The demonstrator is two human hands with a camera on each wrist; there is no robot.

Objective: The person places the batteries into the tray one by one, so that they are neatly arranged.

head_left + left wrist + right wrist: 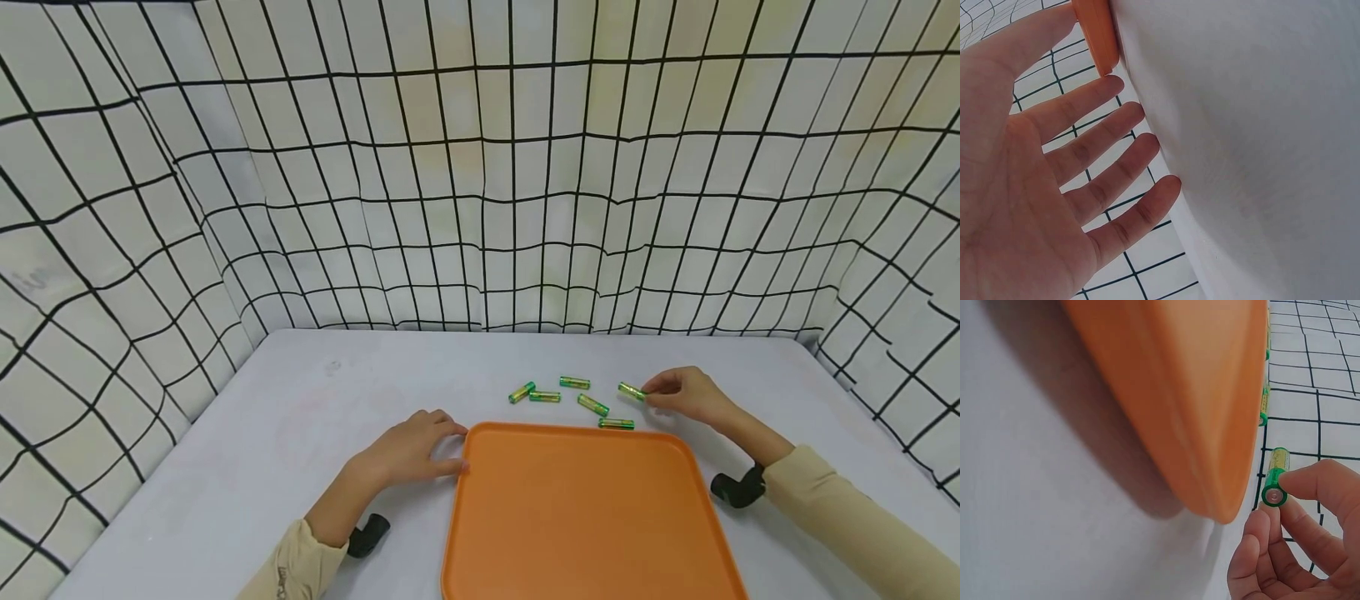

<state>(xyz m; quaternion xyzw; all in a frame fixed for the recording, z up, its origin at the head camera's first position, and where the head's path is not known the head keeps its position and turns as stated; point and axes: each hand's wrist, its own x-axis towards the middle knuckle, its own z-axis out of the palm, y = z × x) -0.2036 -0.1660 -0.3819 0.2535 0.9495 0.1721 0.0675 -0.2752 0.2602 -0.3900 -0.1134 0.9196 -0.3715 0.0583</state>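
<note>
Pinching 1 green battery (632, 391) by its end, the right hand (690, 394) is just past the far edge of the orange tray (585, 517), near 5 loose batteries (593, 405). The left hand (408, 450), fingers spread, touches the tray's left edge. I'd judge this as positioning that battery; next calls for a steady pinch, clear of the others.

At lower left, a beige left sleeve (306, 553) is bearing small dark lettering (282, 582) and wrinkling near its cuff; at lower right, a matching right sleeve (847, 518) is showing soft folds. Black, rounded wrist devices, left (368, 536) and right (738, 488), are projecting near the bare left hand (409, 450) and right hand (692, 394).
</note>
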